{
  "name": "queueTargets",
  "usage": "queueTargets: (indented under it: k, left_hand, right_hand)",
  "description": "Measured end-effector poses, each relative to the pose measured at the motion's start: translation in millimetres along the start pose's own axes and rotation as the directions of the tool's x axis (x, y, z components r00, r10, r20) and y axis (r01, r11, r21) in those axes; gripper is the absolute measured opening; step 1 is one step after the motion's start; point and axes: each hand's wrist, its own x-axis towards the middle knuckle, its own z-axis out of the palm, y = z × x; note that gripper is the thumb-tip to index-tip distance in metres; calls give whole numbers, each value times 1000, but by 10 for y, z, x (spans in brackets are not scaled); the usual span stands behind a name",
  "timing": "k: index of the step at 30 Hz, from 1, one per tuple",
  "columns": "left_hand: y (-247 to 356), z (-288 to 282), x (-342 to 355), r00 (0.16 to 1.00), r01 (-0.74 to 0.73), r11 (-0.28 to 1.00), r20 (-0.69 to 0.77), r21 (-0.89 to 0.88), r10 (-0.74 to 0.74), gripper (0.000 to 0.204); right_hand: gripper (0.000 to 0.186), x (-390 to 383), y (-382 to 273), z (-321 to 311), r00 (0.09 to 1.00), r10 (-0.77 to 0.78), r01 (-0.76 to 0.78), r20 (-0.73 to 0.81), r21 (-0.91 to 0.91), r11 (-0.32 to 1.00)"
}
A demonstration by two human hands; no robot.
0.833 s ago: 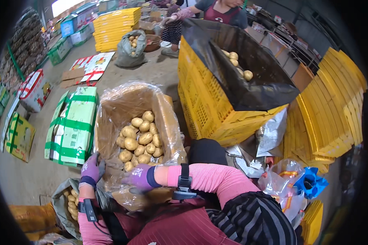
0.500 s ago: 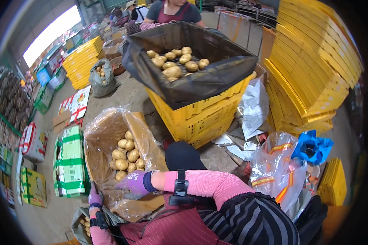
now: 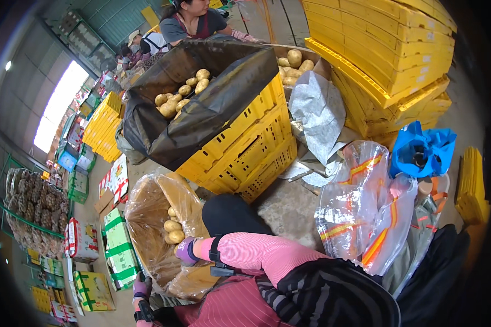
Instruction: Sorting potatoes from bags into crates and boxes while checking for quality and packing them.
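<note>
Rests the hands apart: the left hand (image 3: 142, 286) low at the near left edge of the lined box (image 3: 147, 245), the right hand (image 3: 187, 252) to the right and farther in, at the near end of the potatoes (image 3: 176, 236). Cannot tell either hand to be clamped on anything, with the left fingers small and dark against the liner and the right fingers turned away.

Shows the potatoes inside the box, along its right side, in a loose line with its long axis running far to near. Puts the nearest potato just beyond the right hand, slightly to the left, nearly touching; places the same potato far and right of the left hand, across a bare stretch of clear liner. Makes the right hand the nearer of the 2.

Has a green-and-white box (image 3: 120, 245) just left of the lined box, and yellow crates (image 3: 245, 163) with a black liner (image 3: 202, 125) beyond it, far and right. Shows a co-worker (image 3: 204, 27) behind those crates, and clear bags (image 3: 360, 201) and a blue bag (image 3: 423, 150) to the right.
</note>
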Motion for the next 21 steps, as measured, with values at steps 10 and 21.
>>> queueTargets:
  k: [10,21]
  left_hand:
    - [177,238,-230,989,-50,999,137,1,50,63]
    - [580,213,-111,957,-263,914,34,-308,287,58]
  right_hand:
    - [42,51,45,7,1000,10,-11,13,64,998]
    - [44,147,153,131,999,23,-20,-38,87,996]
